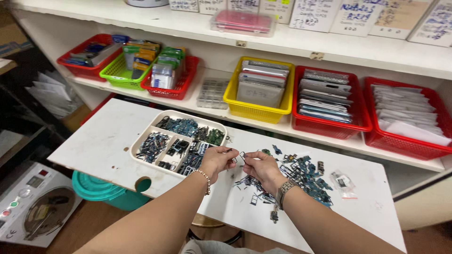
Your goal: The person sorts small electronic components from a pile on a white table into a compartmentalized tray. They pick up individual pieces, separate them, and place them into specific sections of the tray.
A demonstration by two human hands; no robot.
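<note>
Fingers of the left hand (217,160) and right hand (262,167) each pinch a tiny metal part (242,154) above the white surface (99,146); it looks light, thin, easy to bend, best held by its edges.

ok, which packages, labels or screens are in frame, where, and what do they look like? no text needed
White boxes: top shelf, handwritten fronts.
Clear case: top shelf, flat, pink inside.
Shelf tags: two small tags on the shelf edge.
Small bag: white board, right of the parts pile, clear.
Machine panel: lower left, white, red display.
</note>
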